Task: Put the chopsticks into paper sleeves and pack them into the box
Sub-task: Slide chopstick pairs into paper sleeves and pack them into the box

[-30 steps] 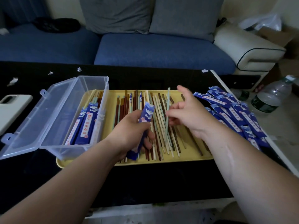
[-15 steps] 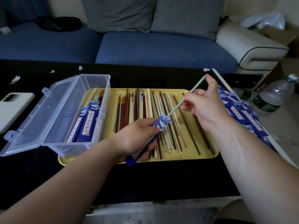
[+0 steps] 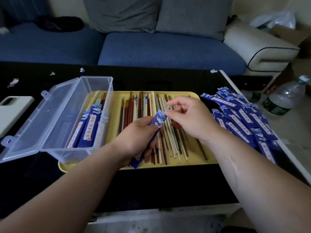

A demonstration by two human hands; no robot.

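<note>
My left hand [image 3: 134, 137] grips a blue paper sleeve [image 3: 158, 120] tilted over the yellow tray [image 3: 185, 163]. My right hand [image 3: 190, 116] pinches the top end of a pale green chopstick [image 3: 168, 107]; most of it is inside the sleeve and only a short tip shows. Several loose brown, cream and green chopsticks [image 3: 143, 106] lie across the tray. A clear plastic box [image 3: 55, 118] with its lid open stands at the tray's left and holds a few sleeved chopsticks [image 3: 87, 126].
A pile of empty blue sleeves [image 3: 244, 118] lies right of the tray near the table's right edge. A white phone [image 3: 13, 111] lies at the far left. A water bottle [image 3: 282, 101] stands on the floor at right. A blue sofa is behind the black table.
My right hand moved left and down toward my left hand, pushing the green chopstick far into the sleeve. Earlier most of the chopstick stuck out.
</note>
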